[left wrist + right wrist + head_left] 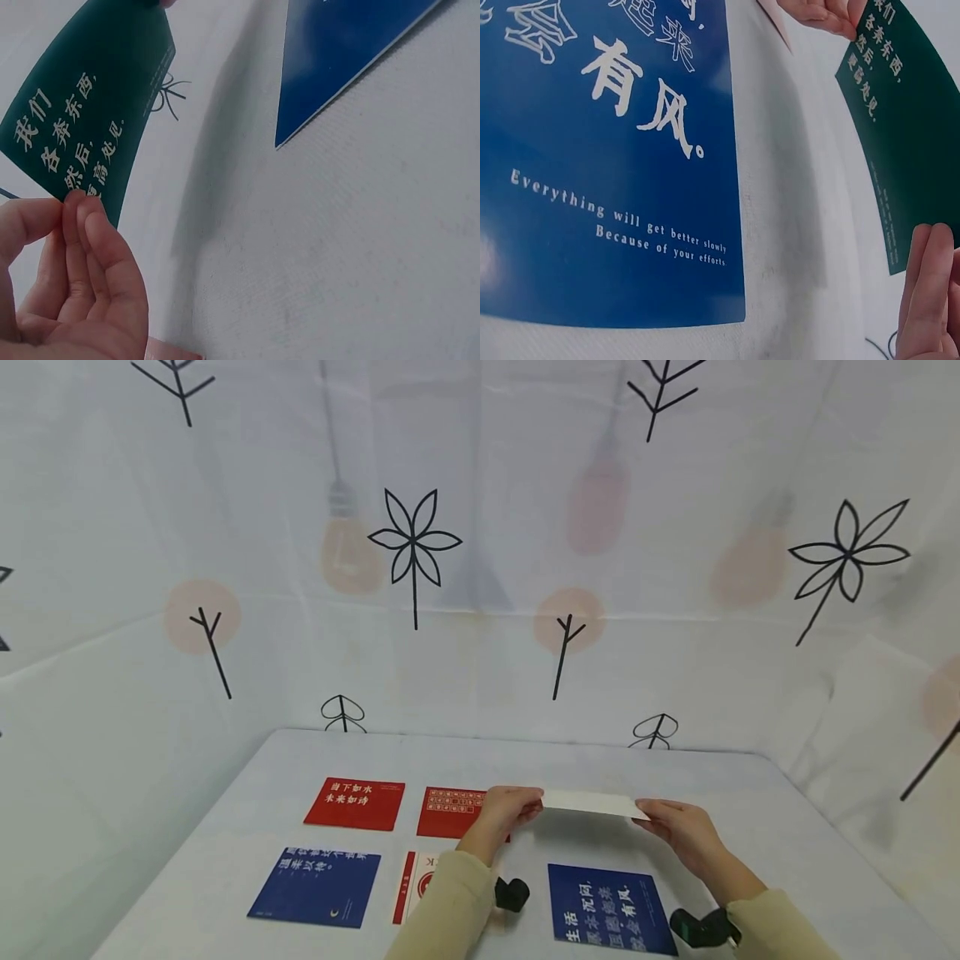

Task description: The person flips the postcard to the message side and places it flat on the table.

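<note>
A postcard (588,802) hangs above the table between both hands; its pale side faces the head view. Both wrist views show its other side as dark green (97,82) with white Chinese writing. My left hand (501,817) pinches one end between thumb and fingers. At the opposite end my right hand (686,835) pinches the card too, with two fingers (930,277) lying along its green face. The card bows slightly. Below it on the table lies a blue postcard (611,910) with white lettering, which neither hand touches.
Left on the white table (202,868) lie a red postcard (356,806), a red one with a grid (446,814), a blue one (318,885), and a white one with red print (408,885). My left hand and forearm partly cover two. Patterned cloth (480,677) hangs behind.
</note>
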### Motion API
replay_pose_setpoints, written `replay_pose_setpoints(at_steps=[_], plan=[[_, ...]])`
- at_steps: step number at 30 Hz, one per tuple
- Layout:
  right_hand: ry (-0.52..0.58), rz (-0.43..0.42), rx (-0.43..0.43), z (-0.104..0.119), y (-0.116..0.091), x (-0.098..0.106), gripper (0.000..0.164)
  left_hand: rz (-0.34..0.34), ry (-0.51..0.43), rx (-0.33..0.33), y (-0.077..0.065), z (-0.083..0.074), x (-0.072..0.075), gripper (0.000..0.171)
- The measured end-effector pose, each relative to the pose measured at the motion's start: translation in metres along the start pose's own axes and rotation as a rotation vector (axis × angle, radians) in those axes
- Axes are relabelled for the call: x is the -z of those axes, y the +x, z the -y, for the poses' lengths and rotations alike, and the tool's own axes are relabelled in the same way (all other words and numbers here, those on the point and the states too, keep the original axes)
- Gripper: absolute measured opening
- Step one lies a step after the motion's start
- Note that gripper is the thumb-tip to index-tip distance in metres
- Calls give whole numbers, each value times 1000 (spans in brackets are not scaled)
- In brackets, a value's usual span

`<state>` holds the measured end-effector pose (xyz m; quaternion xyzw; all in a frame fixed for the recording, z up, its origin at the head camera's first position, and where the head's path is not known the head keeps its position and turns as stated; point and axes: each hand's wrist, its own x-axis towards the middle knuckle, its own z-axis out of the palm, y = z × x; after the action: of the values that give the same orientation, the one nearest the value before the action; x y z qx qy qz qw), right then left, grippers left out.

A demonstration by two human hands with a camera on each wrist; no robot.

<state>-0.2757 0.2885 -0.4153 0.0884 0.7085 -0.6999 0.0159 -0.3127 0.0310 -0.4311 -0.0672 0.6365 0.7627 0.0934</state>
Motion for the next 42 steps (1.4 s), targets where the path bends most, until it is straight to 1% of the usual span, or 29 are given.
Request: replay_pose_setpoints(at_steps=[8, 19, 26, 34, 42], plan=[[-85, -28, -10, -2, 2, 1, 58, -8, 19, -12, -2, 1, -1, 21], [-133, -51, -15, -2, 3, 2, 62, -26, 24, 6, -1, 0, -3, 20], [-165, -62, -10, -1, 3, 1, 60, -44, 73, -1, -3, -1, -3, 18], [-246, -93, -18, -1, 3, -1, 58, -40, 124, -41, -4, 0, -6, 17], [-295, -91, -15, -2, 4, -2, 55, -58, 182, -41, -4, 2, -8, 17]])
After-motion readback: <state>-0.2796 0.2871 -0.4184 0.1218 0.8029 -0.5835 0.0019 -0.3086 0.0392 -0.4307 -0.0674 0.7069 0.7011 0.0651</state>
